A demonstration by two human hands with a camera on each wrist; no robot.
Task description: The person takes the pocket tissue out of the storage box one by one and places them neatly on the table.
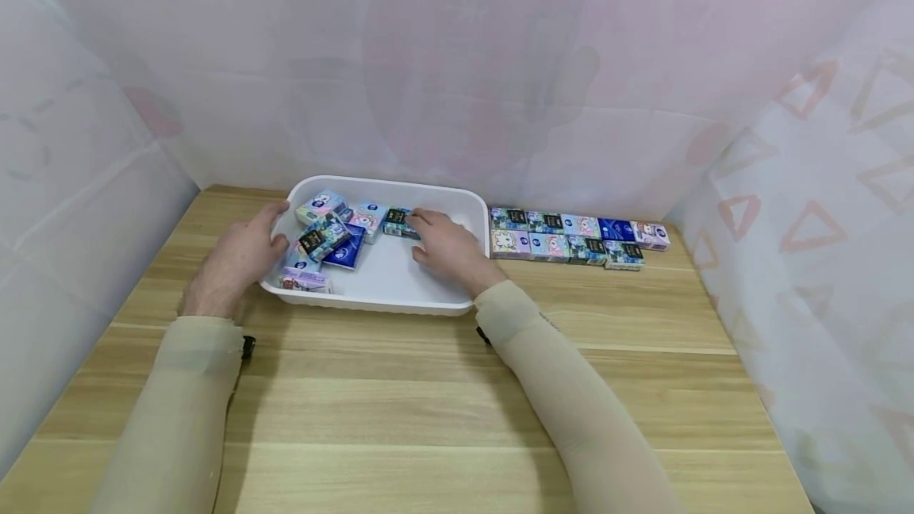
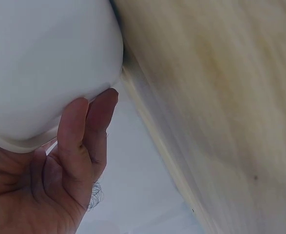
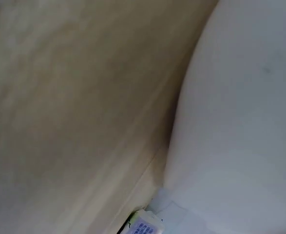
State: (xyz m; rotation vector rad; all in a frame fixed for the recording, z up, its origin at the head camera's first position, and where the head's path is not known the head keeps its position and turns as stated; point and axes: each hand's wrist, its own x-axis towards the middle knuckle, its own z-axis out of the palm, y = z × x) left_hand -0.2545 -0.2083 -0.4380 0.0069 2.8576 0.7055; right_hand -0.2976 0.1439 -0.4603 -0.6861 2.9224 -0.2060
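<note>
A white plastic tub (image 1: 385, 306) stands on the wooden table with several small tissue packs inside. My left hand (image 1: 239, 258) grips its left rim; the left wrist view shows digits (image 2: 73, 126) against the outer wall. Inside the tub, my right hand (image 1: 450, 248) reaches over the right side, fingertips at the right end of a dark tissue pack (image 1: 397, 222), thumb spread apart. Left of that lie a pastel pack (image 1: 367, 219), a blue pack (image 1: 346, 249) and another dark pack (image 1: 324, 236) on top of the pile. The right hand is outside the right wrist view.
Right of the tub, two rows of tissue packs (image 1: 550, 246) lie side by side, the back row ending in a purple pack (image 1: 651, 235). Printed cloth walls (image 1: 457, 101) enclose the table (image 1: 400, 403) at the back and both sides.
</note>
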